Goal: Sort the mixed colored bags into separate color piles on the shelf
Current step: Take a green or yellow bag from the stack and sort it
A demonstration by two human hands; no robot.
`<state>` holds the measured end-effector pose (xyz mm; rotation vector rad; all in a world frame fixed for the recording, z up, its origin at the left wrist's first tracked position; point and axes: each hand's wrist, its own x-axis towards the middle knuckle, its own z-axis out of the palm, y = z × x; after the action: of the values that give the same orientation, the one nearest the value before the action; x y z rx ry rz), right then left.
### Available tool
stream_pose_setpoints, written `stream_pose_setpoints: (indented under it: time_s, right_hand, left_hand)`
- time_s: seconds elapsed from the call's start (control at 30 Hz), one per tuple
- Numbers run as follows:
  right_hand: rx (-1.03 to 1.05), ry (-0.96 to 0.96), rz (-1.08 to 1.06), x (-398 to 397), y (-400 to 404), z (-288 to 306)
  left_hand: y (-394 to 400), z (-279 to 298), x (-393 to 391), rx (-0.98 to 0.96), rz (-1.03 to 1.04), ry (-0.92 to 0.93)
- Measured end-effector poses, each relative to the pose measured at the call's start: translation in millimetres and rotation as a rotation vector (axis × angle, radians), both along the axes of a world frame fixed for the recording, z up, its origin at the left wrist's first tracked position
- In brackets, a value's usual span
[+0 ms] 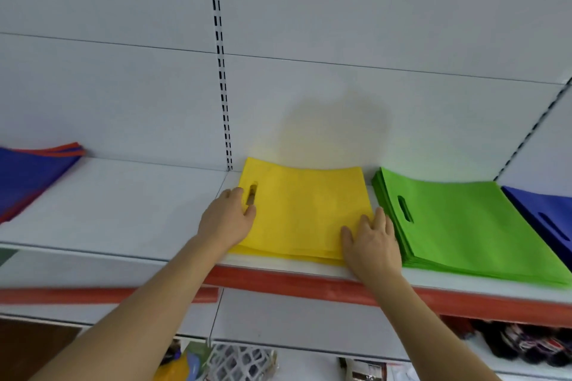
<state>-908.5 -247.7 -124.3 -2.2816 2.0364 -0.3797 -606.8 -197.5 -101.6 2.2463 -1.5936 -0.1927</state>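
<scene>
Bags in yellow (305, 210) were stacked flat on the white shelf (123, 210), just beside a thicker green pile (464, 226) on the right, with a blue pile (551, 216) beyond that at the frame edge. Far to the left, well apart, a mixed heap of blue and red bags (28, 176) was still unsorted, so the job was judged only partly done.

The left hand (227, 219) was laid on the stack's left edge by the cut-out handle slot; whether its fingers were hooked under the top bag or merely pressed on it could not be told, as the fingertips were blurred. The right hand (371, 241) was spread flat, fingers straight, on the near right corner — nothing was grasped by it.

Some risks were judged likely. The bags looked thin, matte and slippery against one another — non-woven fabric, probably — so a sideways push could fan the stack out or slide it over the red front lip (309, 284). A nudge to the right could lap yellow edges onto the green pile, the two being nearly in contact. The sheets were rectangular, limp and soft-edged, each with an oval handle hole.
</scene>
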Motion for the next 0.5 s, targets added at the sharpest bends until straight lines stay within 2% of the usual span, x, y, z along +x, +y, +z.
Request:
stream_pose_setpoints:
  time_s: [0.1, 0.23, 0.5]
  right_hand:
    - [-0.106, 0.061, 0.072, 7, 5, 13]
    - [-0.142, 0.079, 0.16, 35, 19, 30]
    - [-0.18, 0.088, 0.287, 142, 70, 41]
  left_hand:
    - [12, 6, 4, -0.083, 0.029, -0.031]
    - [35, 10, 22, -0.183, 0.086, -0.132]
    - [114, 16, 109, -0.168, 0.206, -0.254]
